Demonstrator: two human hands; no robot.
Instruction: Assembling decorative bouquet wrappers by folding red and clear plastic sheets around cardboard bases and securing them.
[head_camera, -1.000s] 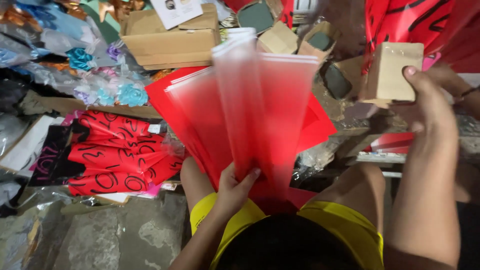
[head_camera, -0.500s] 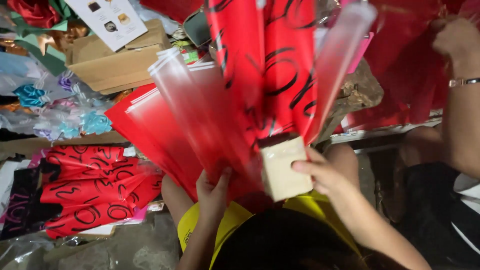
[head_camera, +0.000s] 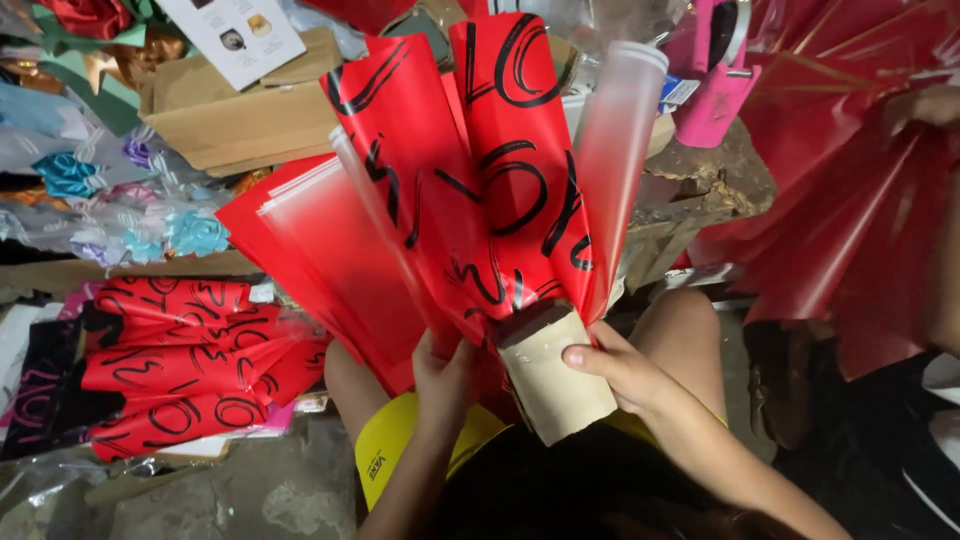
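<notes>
**Me:** Wrapping sheets (head_camera: 480, 190) fanned upward through the middle of the head view; red ones with black brush lettering, flanked by red ones fading to frosted clear; my left hand (head_camera: 442, 375) is closed on their gathered bottom edges at lower centre; my right hand (head_camera: 625, 370) is clasped round a beige block (head_camera: 555, 385) with a dark top, pressed against the foot of the fan.

**Helper:** Which step would you call this?

**Me:** Building the wrap round the base, I'd judge; the sheets are pleated about the block but nothing binds them that I can see.

**Helper:** And what does the next move call for?

**Me:** A firm pinch where paper meets block, I think, so the pleats stay put; more folded lettered sheets (head_camera: 170, 375) lie at lower left; cardboard boxes (head_camera: 240, 115) sit at upper left; another person's red sheet (head_camera: 850, 210) fills the right edge.
</notes>
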